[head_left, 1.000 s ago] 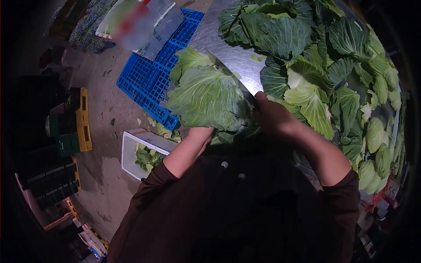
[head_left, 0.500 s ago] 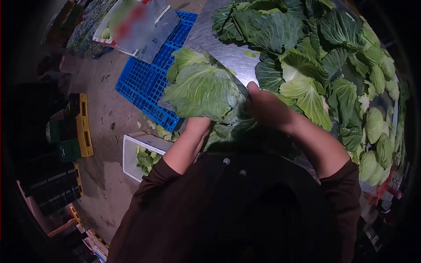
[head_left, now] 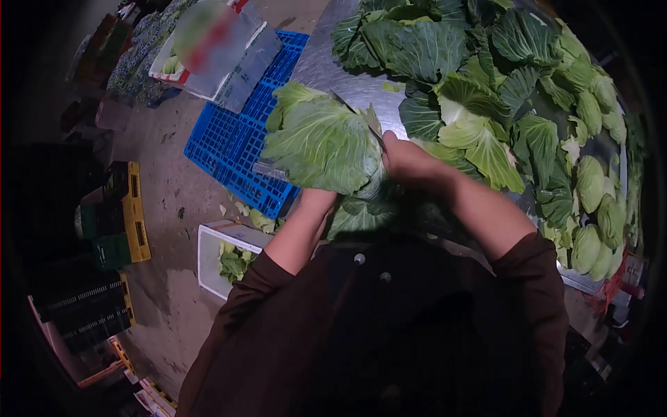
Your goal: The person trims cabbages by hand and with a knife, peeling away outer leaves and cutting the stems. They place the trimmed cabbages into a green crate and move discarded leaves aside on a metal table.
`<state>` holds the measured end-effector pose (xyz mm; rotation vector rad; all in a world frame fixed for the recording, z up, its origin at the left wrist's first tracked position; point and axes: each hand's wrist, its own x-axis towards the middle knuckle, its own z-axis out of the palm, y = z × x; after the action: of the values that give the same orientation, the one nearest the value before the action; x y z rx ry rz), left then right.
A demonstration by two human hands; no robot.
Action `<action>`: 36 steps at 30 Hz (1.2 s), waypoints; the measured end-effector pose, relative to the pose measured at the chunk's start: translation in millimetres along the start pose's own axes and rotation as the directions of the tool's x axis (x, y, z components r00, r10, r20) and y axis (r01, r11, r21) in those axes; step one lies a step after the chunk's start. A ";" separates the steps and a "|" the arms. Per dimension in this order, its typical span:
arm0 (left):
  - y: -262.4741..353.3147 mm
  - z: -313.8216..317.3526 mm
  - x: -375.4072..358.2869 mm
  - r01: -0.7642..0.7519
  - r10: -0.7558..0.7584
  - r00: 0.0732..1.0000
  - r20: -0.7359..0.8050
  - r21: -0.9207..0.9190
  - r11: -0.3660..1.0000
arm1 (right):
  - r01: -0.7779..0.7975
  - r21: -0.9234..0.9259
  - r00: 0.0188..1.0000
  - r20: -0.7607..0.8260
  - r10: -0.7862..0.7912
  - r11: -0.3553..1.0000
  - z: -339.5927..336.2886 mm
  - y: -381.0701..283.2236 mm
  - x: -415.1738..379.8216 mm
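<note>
A leafy green cabbage (head_left: 323,146) is held up over the near edge of the metal table. My left hand (head_left: 318,200) holds it from beneath, its fingers hidden behind the leaves. On the cabbage's right side, my right hand (head_left: 411,161) is closed around a knife (head_left: 356,112), whose thin dark blade lies along the upper right of the cabbage. Below the cabbage, a darker loose leaf (head_left: 361,217) lies close to my body.
Loose outer leaves (head_left: 424,48) cover much of the metal table (head_left: 321,61). Several trimmed cabbages (head_left: 590,184) are at the right. Left of the table are a blue pallet (head_left: 240,142), a white box with leaves (head_left: 208,260), a foam box (head_left: 240,76) and dark crates (head_left: 111,236).
The knife blade shows more clearly along the cabbage's upper right. My right hand has shifted slightly left and up. The table and its leaves appear slightly further left.
</note>
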<state>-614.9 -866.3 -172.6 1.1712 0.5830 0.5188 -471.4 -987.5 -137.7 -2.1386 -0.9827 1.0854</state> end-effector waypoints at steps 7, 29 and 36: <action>-20.3 -61.4 7.3 0.237 -0.232 0.971 0.051 -0.304 0.923 | 0.052 -0.172 0.997 -0.043 -0.060 0.984 -5.7 30.9 -6.9; 103.6 -103.8 37.2 0.078 0.317 0.837 0.446 -0.671 0.737 | -0.004 -0.049 0.994 0.112 0.010 0.999 -13.0 57.8 -89.3; 92.0 -69.5 23.1 -0.001 -0.024 0.997 -0.073 -0.326 0.945 | -0.071 -0.266 0.947 -0.320 -0.019 0.961 -71.5 132.3 -125.0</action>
<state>-650.9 -774.9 -108.1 0.8354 0.5445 0.6262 -414.8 -1174.7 -140.7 -2.4582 -0.9952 0.6070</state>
